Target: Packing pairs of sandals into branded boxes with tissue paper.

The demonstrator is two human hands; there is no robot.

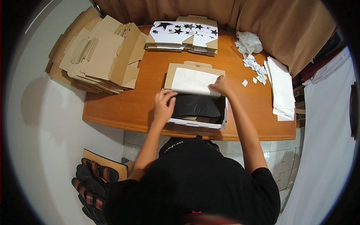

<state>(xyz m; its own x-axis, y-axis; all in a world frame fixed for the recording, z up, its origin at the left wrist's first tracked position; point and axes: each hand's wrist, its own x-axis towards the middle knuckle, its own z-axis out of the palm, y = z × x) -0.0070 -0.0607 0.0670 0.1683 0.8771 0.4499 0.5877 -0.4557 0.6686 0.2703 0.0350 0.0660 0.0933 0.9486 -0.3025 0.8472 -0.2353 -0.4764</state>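
Note:
An open cardboard shoe box with a white outer side lies before me near the table's front edge. Inside it rests black footwear with a patterned sole, likely a sandal; how many pieces lie there I cannot tell. A white sheet of paper spreads over the box's raised brown lid and down to its far edge. My right hand pinches the paper's right side. At the box's left edge is my left hand, its fingers bent but apart, with the fingertips by the paper's lower left corner.
Flattened brown cardboard boxes are piled at the left. Star-printed white boxes stand at the back. On the right are small white packets, a plastic bag and stacked white paper. Sandals sit below the table, lower left.

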